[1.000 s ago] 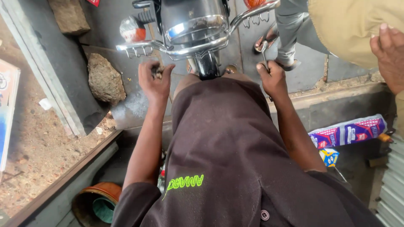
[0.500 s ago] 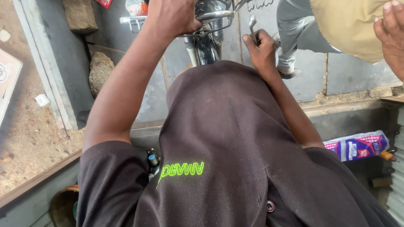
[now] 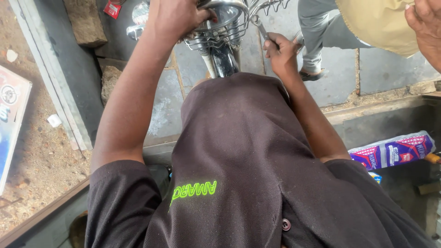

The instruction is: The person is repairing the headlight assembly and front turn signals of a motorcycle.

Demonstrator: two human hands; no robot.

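My left hand grips the chrome rack at the rear of a motorcycle near the top of the view. My right hand is closed around a metal spanner, whose head sits against the chrome rack on its right side. My dark brown shirt fills the lower middle and hides the rest of the motorcycle below.
Another person in a tan top and grey trousers stands at the top right, one hand at the edge. A stone block and a metal rail lie left. A colourful plastic packet rests at the right.
My left arm has reached forward and up, from the side of the motorcycle onto the chrome rack. The view has shifted closer and upward. My right hand stays on the spanner.
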